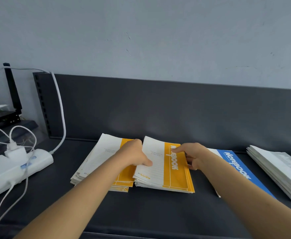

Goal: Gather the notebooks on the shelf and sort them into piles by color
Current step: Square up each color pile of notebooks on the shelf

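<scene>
Both hands hold one bundle: the left hand [134, 155] pinches its left edge, thumb on top, and the right hand [193, 155] curls round its right edge. Left of the left hand lies a glossy white power strip [38, 161] with trailing cables [60, 107]. Under the left wrist sits a fanned yellow pile [98, 159] of thin soft-covered notebooks, its edges ragged. Between the hands, the gripped yellow stack [175, 171] sits low on the dark matte shelf [158, 209]. Best to square its edges before laying it on that pile, since slick covers slide. Under the right forearm lies a blue notebook [236, 163], and beyond it a grey-white pile [279, 169].
</scene>
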